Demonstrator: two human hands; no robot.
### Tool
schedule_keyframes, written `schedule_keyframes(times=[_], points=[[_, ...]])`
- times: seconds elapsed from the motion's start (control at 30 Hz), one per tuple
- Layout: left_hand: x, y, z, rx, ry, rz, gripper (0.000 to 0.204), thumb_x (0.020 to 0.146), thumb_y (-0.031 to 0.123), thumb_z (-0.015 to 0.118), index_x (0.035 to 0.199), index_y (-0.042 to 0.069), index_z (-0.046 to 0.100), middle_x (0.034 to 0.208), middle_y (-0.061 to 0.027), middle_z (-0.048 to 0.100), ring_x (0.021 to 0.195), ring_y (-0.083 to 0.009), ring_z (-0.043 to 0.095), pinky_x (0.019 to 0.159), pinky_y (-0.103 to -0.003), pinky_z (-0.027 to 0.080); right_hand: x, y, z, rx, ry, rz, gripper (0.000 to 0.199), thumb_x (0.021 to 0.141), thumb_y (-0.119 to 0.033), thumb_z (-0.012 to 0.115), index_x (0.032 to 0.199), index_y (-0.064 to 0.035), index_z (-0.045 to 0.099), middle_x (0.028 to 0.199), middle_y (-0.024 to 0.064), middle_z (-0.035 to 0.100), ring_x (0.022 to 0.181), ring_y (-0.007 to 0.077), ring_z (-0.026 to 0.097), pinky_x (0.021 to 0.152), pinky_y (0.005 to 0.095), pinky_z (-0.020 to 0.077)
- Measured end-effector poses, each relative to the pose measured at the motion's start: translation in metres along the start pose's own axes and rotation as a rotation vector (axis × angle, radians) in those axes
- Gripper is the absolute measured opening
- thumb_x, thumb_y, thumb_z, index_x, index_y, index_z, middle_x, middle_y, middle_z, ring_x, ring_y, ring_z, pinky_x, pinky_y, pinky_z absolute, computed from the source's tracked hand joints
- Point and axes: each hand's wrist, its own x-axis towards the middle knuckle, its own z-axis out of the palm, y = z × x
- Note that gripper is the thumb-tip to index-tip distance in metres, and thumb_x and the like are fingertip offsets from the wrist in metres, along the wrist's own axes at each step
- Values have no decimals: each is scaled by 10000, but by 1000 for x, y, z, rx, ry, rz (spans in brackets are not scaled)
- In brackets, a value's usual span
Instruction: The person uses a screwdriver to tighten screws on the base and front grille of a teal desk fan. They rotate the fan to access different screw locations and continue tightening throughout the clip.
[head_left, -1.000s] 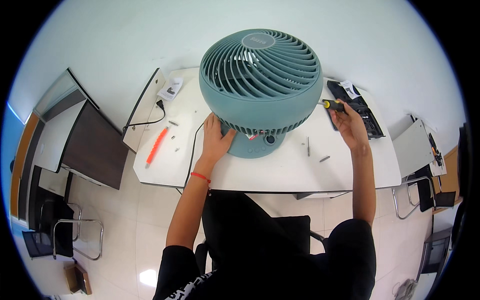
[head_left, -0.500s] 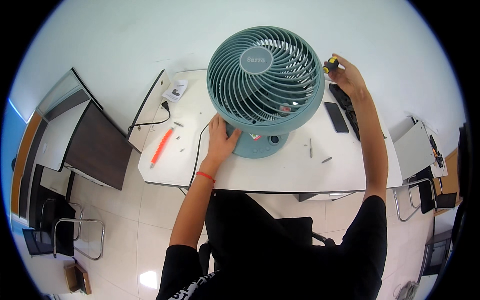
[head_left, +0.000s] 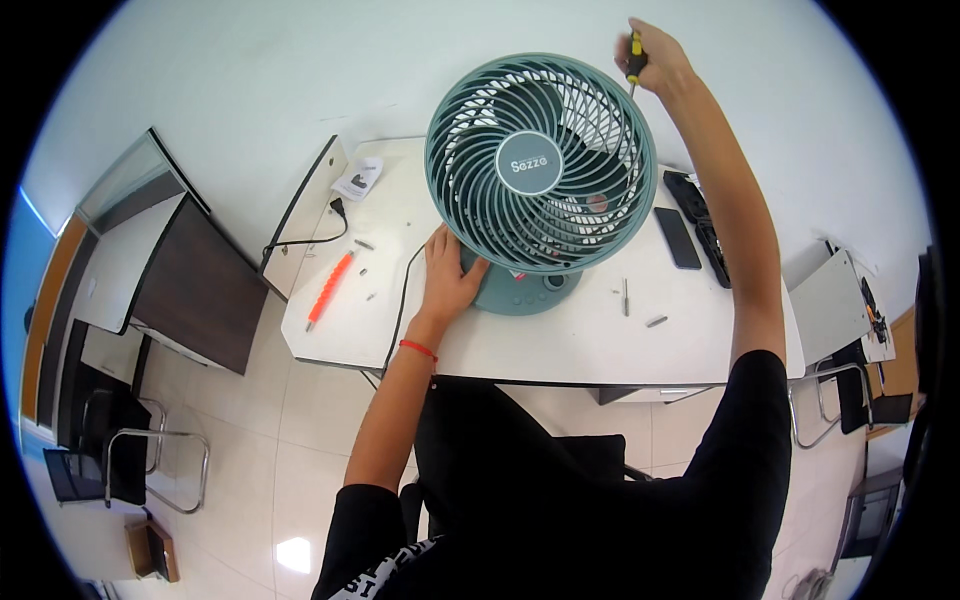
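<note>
We are sitting at a white table [head_left: 560, 345] with a teal desk fan [head_left: 541, 165] standing upright near its middle, the round grille facing up toward us and its white blades showing through the slats. Our left hand [head_left: 447, 278] is resting against the lower left side of the fan, where the grille meets the round base [head_left: 520, 292], with the fingers spread and lying flat on it rather than curled around anything. Our right hand [head_left: 657, 62] is reaching up and over the top right edge of the grille, its fingers closed tightly around a screwdriver [head_left: 634, 60] with a yellow and black handle, the shaft pointing down toward the rim of the fan. A black power cord [head_left: 403, 305] is running from the fan's base toward the near edge of the table, just beside our left wrist, which is wearing a red band [head_left: 419, 349]. An orange-handled tool [head_left: 330, 289] is lying well to the left of the fan, with a few small screws [head_left: 365, 271] scattered near it. To the right of the base a loose bit [head_left: 626, 296] is lying on the table, and farther right a dark phone [head_left: 684, 238] is lying beside a black tool case [head_left: 705, 220].
</note>
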Motion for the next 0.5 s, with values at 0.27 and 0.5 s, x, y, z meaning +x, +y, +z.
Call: schedule_keyframes(times=[0.27,0.5], points=[[0,6,-4,-6,-3,13,689,942,232,762,1557,35,521,1592,-234,481,1487,-463,381,1263,-549,319,-42,-26,88,-163,-31,-132,331,1057,-270,713,796,-149,550,635,-12,482,481,107,385,394,279,312],[1,4,-5,10,-25,16,662,946,240,763,1537,39,540,1583,-222,490,1472,-453,400,1256,-544,332,-93,-40,135,-364,-281,-268,307,1062,-318,708,870,-156,532,643,-81,423,459,60,282,392,272,200]])
